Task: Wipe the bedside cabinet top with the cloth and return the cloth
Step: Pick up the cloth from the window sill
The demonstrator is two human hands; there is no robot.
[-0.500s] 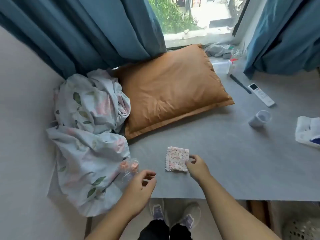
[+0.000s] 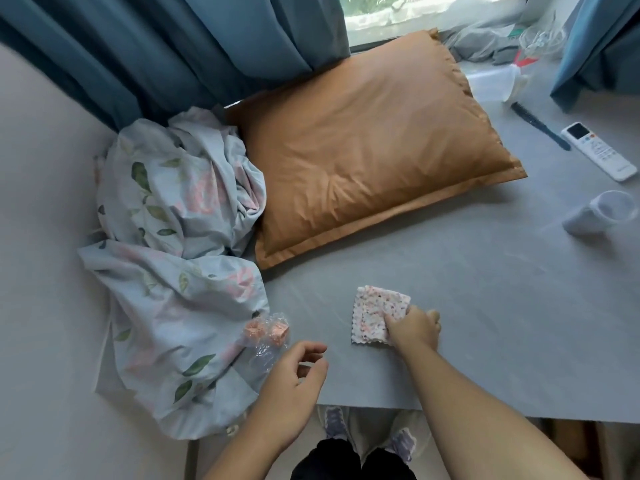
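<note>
Cloth (image 2: 375, 315) lies flat under the right hand (image 2: 414, 329), fingers pressing its edge, left hand (image 2: 294, 379) loosely open; a wide sweep risks knocking the wrapped sweets (image 2: 266, 332) off the worktop (image 2: 485, 306)

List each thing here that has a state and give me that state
cloth: folded flat on the top, right hand on its right edge
right hand: pressing on the cloth
left hand: open, holding nothing
cup: lying on its side
pillow: lying flat
sheet: crumpled in a heap
curtain: drawn aside
</note>
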